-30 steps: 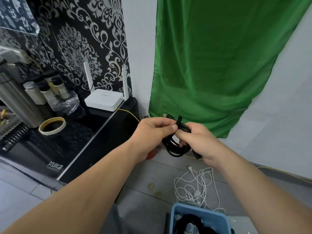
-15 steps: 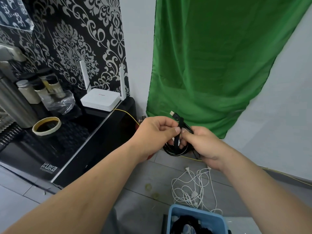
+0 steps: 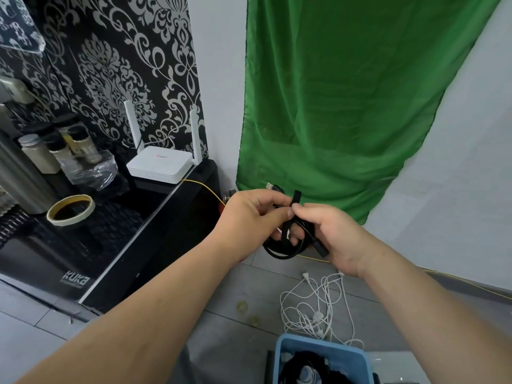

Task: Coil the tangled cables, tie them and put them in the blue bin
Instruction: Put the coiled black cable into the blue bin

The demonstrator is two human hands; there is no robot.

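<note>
**Q.** Which stage of the task is represented?

**A.** Tying is judged to be in hand. A black cable (image 3: 279, 252) is shown already coiled and held in the air, above and beyond the blue bin (image 3: 321, 345). It is grasped by the left hand (image 3: 249, 217) and the right hand (image 3: 332, 236), with the fingers of both curled round the loops. A strap (image 3: 295, 196) is pinched where the left thumb and right forefinger meet, its free end standing upright. Whether the strap is yet fastened cannot be told.

**Q.** What is done, and what is left?

**A.** Dark bundles are seen inside the bin, so some cables are taken to be finished, though their number cannot be told. A white cable (image 3: 313, 309) is seen tangled on the floor just beyond the bin's far rim, neither coiled nor tied.

**Q.** How are the materials characterised?

**A.** The black cable is shown as matte and supple, wound in a few oval loops, with a metal plug (image 3: 270, 186) protruding at the top. The strap is a flat, dull band. The white cable is thinner and glossier, and is thrown in loose, irregular loops. The bin is taken to be rigid plastic with rounded corners.
</note>
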